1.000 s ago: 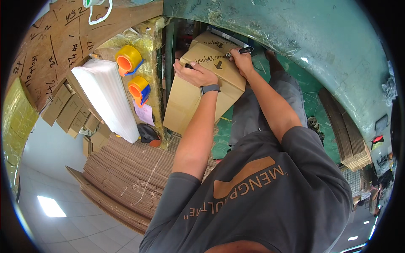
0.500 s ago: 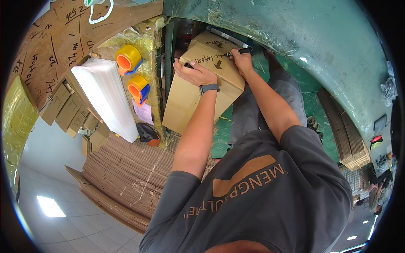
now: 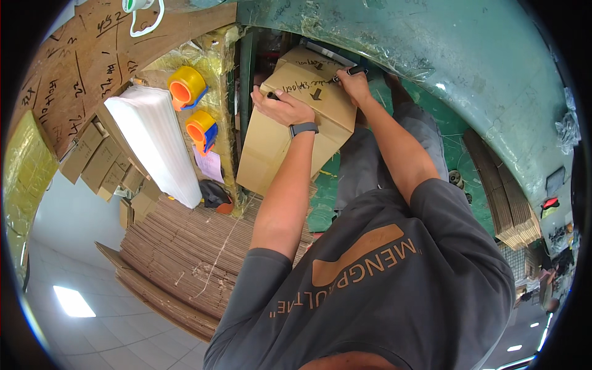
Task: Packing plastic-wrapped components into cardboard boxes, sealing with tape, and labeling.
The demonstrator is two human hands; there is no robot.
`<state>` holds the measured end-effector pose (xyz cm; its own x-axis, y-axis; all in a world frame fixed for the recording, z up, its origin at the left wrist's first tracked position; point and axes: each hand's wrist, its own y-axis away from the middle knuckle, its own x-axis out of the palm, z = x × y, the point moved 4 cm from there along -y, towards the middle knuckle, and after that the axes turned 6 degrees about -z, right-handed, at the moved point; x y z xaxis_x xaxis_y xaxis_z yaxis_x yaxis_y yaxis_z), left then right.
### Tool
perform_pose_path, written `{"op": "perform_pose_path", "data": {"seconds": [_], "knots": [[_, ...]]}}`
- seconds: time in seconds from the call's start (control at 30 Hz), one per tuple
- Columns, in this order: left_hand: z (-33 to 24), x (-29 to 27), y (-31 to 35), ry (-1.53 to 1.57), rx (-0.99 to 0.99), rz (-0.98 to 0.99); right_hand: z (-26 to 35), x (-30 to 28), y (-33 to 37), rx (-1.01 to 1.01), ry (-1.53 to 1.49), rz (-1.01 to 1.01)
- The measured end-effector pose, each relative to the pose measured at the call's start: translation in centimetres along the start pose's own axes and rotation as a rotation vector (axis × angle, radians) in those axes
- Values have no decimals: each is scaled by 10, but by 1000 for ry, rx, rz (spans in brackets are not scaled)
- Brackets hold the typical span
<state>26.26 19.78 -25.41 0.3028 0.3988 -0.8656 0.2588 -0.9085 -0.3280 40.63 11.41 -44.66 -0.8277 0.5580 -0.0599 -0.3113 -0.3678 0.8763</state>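
A brown cardboard box (image 3: 271,148) stands in front of me, with black handwriting and a printed arrow on its upper face. My right hand (image 3: 354,89) is closed around a black marker (image 3: 356,71), its tip by the right end of the handwriting. Against the box's left upper edge rests my left hand (image 3: 282,111), with a dark watch on the wrist. A small black marker cap (image 3: 272,96) sits between its thumb and fingers. Another cardboard box (image 3: 306,57) with similar writing lies just beyond.
Two tape dispensers with yellow rolls, an upper one (image 3: 187,88) and a lower one (image 3: 201,131), hang at the left beside white foam sheets (image 3: 157,139). Flattened cardboard (image 3: 185,246) is stacked at lower left. A green surface (image 3: 468,49) curves along the upper right.
The box and my left hand have shifted slightly left. My right hand, with the marker, has also moved a little to the left, and the marker's angle has changed slightly.
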Motion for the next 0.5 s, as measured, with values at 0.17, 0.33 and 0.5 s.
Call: {"op": "perform_pose_path", "data": {"seconds": [0.17, 0.33, 0.5], "knots": [[-3, 1, -2, 33, -15, -1, 15, -7, -2, -66, -10, 31], [12, -18, -15, 63, -160, 247, 71, -11, 55, -2, -374, 148], [13, -93, -36, 648, -272, 618, 166, -9, 169, 127, -472, 539]]}}
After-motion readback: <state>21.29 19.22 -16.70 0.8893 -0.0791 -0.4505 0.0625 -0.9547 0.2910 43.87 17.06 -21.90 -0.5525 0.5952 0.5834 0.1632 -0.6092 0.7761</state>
